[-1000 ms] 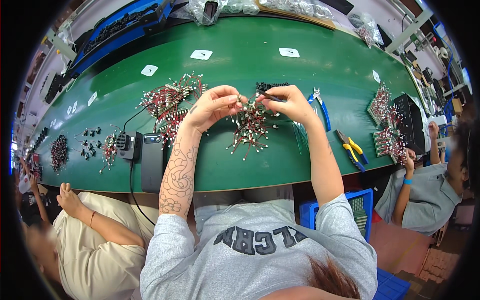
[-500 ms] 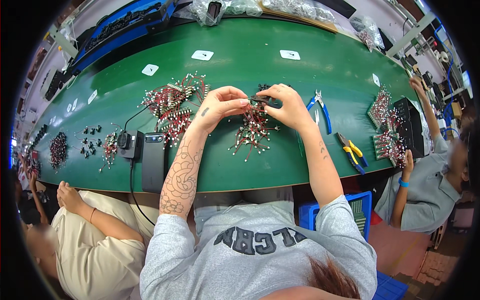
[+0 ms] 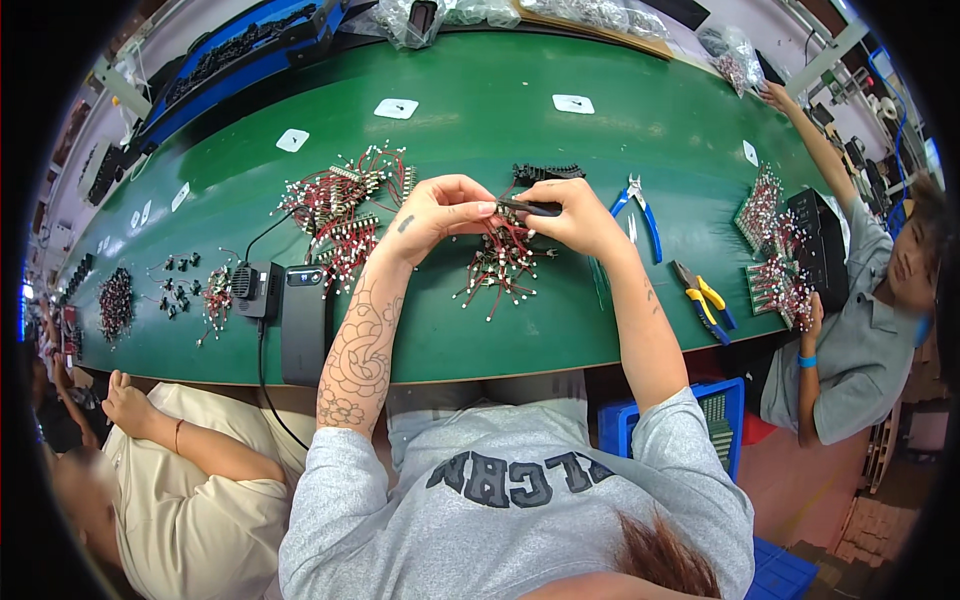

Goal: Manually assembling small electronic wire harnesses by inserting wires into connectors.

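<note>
My left hand [image 3: 440,215] is closed, pinching the top of a bunch of small boards with red wires and white plugs [image 3: 497,266] that spreads on the green table below. Its fingertips hide the exact piece. My right hand [image 3: 575,215] is closed round a slim black hand tool [image 3: 532,208]. The tool's tip points left and meets the work at my left fingertips; its kind is hard to make out. Just beyond my right hand lies a row of black plastic parts [image 3: 548,173].
Left of my hands lies a larger heap of red-wired boards [image 3: 345,205], near a black power bank [image 3: 306,325] and small fan [image 3: 257,288]. Blue-handled cutters [image 3: 645,220] and yellow-blue pliers [image 3: 704,302] lie right. Co-workers sit on both sides; a blue crate [image 3: 620,425] stands below the edge.
The black tool in my right hand has turned to lie flatter, and my right fingers have closed lower around it. The right co-worker's far arm has stretched toward the back of the table.
</note>
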Motion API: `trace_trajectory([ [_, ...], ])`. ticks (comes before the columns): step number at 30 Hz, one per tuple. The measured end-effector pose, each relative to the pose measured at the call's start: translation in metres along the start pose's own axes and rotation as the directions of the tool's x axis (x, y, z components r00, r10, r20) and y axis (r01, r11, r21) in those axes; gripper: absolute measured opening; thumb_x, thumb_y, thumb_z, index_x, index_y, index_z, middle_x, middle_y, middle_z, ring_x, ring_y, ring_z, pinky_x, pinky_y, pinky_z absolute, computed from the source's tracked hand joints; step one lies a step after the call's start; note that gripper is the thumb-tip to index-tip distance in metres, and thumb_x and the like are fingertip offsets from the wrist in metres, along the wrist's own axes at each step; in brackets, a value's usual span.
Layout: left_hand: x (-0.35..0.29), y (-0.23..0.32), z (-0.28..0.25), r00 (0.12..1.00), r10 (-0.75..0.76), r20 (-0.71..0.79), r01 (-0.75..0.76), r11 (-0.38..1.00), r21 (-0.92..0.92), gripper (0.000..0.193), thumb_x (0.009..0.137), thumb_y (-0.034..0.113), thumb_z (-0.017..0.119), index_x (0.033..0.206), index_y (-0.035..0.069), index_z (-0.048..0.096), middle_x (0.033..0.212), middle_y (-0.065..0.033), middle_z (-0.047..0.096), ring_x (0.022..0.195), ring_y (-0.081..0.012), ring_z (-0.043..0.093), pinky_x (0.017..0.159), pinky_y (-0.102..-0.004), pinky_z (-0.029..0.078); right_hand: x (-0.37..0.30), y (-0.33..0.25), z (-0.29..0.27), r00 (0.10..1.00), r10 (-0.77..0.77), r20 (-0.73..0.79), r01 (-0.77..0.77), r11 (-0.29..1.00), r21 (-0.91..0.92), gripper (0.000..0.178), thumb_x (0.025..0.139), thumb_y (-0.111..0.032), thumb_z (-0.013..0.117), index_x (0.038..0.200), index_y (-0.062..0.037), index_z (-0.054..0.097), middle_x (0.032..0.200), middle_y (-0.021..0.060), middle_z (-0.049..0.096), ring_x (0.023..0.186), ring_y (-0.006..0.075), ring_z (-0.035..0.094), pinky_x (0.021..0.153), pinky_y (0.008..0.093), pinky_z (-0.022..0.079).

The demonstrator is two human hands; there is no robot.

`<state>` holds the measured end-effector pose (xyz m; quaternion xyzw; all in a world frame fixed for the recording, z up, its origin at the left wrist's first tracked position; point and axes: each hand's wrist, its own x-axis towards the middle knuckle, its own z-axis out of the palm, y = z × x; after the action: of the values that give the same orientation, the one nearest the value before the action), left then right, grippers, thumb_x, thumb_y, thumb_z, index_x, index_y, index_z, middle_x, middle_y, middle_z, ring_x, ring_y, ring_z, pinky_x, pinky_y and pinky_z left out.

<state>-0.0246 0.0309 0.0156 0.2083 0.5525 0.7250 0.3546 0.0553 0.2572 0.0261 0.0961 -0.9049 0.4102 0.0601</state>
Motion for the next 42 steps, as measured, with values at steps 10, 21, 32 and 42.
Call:
trace_trajectory([
  [10,0.003,-0.004,-0.005,0.998,0.015,-0.066,-0.026,0.985,-0.169,0.017,0.086,0.007,0.072,0.101,0.000,0.067,0.089,-0.0113,0.072,0.085,-0.0169,0.071,0.078,-0.0242,0.058,0.000,0.006,-0.006,0.995,-0.004,-0.101,0.005,1.000,0.007,0.029,0.072,-0.009,0.068,0.100,-0.0030,0.072,0.088,0.0074,0.070,0.072,0.0210,0.059,0.068,0.0300,0.048],
  [21,0.004,0.003,0.003,0.990,-0.021,-0.138,0.020,1.000,-0.013,0.023,0.083,0.009,0.074,0.103,-0.001,0.069,0.091,-0.0124,0.073,0.084,-0.0169,0.071,0.076,-0.0223,0.057,0.005,0.010,0.001,0.965,-0.242,-0.103,0.208,0.941,-0.266,0.037,0.069,-0.009,0.069,0.106,-0.0081,0.071,0.096,0.0069,0.068,0.087,0.0244,0.060,0.083,0.0342,0.048],
  [32,0.008,-0.013,0.001,0.946,0.317,-0.074,-0.303,0.940,0.156,0.013,0.077,0.000,0.076,0.090,0.000,0.075,0.079,-0.0090,0.074,0.070,-0.0139,0.070,0.065,-0.0226,0.058,0.001,-0.010,0.000,0.990,-0.138,-0.008,0.129,0.942,-0.309,0.030,0.077,-0.001,0.068,0.107,-0.0009,0.069,0.099,0.0100,0.072,0.086,0.0253,0.066,0.081,0.0319,0.051],
  [42,-0.005,-0.007,0.005,0.974,0.226,-0.006,-0.226,0.972,-0.058,0.011,0.079,-0.003,0.073,0.091,-0.005,0.072,0.085,-0.0149,0.073,0.075,-0.0211,0.073,0.071,-0.0277,0.062,0.007,0.015,0.001,0.991,-0.101,0.083,0.100,0.995,0.008,0.020,0.085,-0.004,0.062,0.102,0.0046,0.069,0.083,0.0087,0.069,0.072,0.0175,0.059,0.071,0.0280,0.048],
])
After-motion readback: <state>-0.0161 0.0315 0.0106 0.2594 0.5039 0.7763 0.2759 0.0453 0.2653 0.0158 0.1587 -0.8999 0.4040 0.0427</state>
